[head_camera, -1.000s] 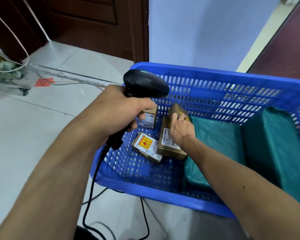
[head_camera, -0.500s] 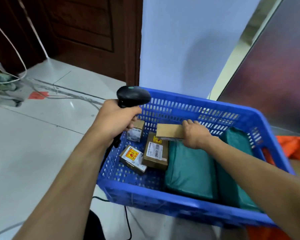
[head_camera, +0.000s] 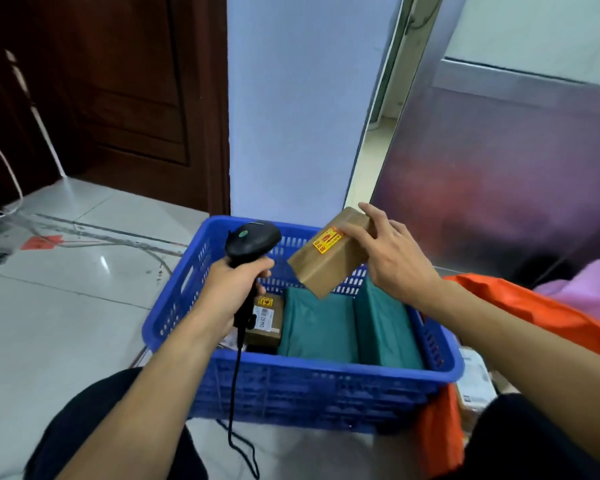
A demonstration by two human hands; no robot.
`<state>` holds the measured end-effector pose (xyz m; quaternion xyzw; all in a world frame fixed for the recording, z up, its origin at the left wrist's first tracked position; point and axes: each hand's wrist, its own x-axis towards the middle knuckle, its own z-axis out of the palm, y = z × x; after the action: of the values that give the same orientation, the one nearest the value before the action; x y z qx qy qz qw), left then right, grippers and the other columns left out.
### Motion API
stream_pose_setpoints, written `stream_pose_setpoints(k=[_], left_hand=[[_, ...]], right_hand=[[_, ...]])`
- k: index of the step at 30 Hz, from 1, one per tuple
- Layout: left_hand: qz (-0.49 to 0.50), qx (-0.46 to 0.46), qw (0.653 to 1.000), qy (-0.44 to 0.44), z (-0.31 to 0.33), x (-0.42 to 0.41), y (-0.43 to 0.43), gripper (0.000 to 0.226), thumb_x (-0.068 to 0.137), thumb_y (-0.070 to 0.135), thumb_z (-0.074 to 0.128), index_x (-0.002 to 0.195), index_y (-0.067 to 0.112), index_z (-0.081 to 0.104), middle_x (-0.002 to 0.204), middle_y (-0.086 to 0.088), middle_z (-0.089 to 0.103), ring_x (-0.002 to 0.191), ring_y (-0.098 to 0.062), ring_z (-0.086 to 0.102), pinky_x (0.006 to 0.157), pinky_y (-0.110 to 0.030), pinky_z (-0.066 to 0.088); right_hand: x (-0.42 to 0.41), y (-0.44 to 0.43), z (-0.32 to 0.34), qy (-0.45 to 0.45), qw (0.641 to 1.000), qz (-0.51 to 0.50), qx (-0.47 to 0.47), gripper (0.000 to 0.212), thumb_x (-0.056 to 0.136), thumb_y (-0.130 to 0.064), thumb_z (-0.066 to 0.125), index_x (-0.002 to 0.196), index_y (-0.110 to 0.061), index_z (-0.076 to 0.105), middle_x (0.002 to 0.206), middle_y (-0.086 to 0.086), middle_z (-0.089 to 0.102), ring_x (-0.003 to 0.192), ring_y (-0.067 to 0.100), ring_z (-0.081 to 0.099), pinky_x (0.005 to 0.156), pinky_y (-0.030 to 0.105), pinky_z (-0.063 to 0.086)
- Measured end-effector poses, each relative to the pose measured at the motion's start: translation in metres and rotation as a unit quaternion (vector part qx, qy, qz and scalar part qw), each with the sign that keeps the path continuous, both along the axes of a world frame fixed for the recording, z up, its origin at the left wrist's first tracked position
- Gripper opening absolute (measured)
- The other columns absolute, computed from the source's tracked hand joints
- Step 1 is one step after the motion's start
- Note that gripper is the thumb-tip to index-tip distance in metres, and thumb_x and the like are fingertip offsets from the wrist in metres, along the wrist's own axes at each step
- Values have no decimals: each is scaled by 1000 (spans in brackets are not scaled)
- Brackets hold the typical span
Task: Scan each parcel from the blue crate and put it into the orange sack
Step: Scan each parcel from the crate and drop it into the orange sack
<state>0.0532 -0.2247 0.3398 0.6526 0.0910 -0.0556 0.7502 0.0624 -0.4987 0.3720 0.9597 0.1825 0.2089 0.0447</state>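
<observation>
Above the blue crate [head_camera: 326,372], the brown parcel [head_camera: 329,261] tilts, long axis rising lower left to upper right, pinched by the right hand [head_camera: 395,265]; the left hand [head_camera: 232,292] clasps the scanner [head_camera: 253,239].

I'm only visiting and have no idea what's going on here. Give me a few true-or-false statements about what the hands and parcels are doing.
1. The left hand grips a black barcode scanner. True.
2. Two green parcels lie in the blue crate. True.
3. The right hand holds a green parcel. False: it holds a brown cardboard parcel above the crate.
4. The orange sack lies to the crate's left. False: it lies on the right.
</observation>
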Motion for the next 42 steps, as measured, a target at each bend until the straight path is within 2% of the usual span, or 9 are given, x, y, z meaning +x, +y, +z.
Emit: stream_pose_setpoints(k=[7, 10, 14, 19, 24, 30, 34, 37, 42], left_hand=[[57, 10, 997, -42, -6, -57, -33, 13, 90, 24, 82, 87, 15, 74, 58, -6, 59, 53, -17, 55, 59, -27, 47], [44, -41, 998, -13, -12, -81, -46, 13, 90, 23, 82, 89, 13, 74, 57, -5, 56, 48, -14, 53, 49, -21, 46], [45, -52, 997, 21, -19, -90, -50, 18, 88, 27, 84, 93, 12, 74, 69, -8, 63, 49, -15, 53, 60, -31, 46], [36, -43, 998, 17, -24, -79, -41, 22, 87, 31, 84, 94, 11, 76, 80, -11, 68, 55, -18, 56, 64, -34, 47], [12, -48, 999, 0, -18, -78, -46, 19, 91, 29, 81, 95, 12, 74, 76, -5, 68, 60, -18, 55, 67, -37, 46], [-33, -38, 999, -21, -18, -83, -51, 15, 91, 25, 80, 88, 11, 75, 76, -9, 69, 60, -19, 57, 64, -33, 49], [-46, -27, 998, -21, -21, -83, -53, 6, 96, 10, 71, 93, 8, 75, 81, -10, 74, 62, -20, 59, 70, -36, 49], [-56, -40, 998, -10, -23, -83, -56, 6, 97, 8, 68, 97, 7, 74, 90, -12, 78, 65, -20, 65, 72, -36, 51], [-39, -94, 995, 10, -23, -82, -63, 9, 97, 10, 70, 104, 6, 71, 101, -8, 82, 78, -20, 76, 73, -34, 57]], right_hand=[[-59, -18, 8, -77, 996, 49, 11, 82, 76, 3, 73, 146, -27, 42, 143, 18, 42, 103, 38, 60, 87, 49, 55], [-70, -24, -10, -55, 997, 26, 48, 83, 76, 3, 73, 145, -28, 39, 142, 16, 40, 103, 39, 60, 81, 49, 57], [-82, -35, -44, 37, 984, -33, 170, 77, 77, -2, 68, 143, -32, 40, 145, 6, 34, 112, 37, 59, 82, 47, 56], [-84, -36, -41, 167, 896, -128, 391, 52, 86, -46, 77, 125, -24, 53, 116, -7, 58, 100, 17, 59, 78, 35, 47], [-88, -35, -21, 263, 742, -122, 605, 37, 96, -43, 66, 115, -12, 64, 103, 3, 79, 89, 23, 76, 76, 40, 58], [-90, -36, -23, 232, 756, -129, 598, 46, 90, -42, 74, 124, -18, 54, 110, -1, 73, 98, 17, 71, 83, 40, 58], [-86, -39, -22, 221, 719, -140, 644, 49, 90, -46, 74, 120, -8, 62, 95, 6, 79, 87, 30, 76, 84, 48, 60], [-87, -37, -20, 268, 692, -139, 656, 50, 92, -49, 69, 117, -6, 71, 94, 6, 80, 77, 22, 74, 73, 38, 60], [-96, -19, -29, 387, 667, -78, 632, 41, 92, -31, 74, 124, -8, 62, 108, 9, 78, 102, 30, 74, 89, 43, 60]])
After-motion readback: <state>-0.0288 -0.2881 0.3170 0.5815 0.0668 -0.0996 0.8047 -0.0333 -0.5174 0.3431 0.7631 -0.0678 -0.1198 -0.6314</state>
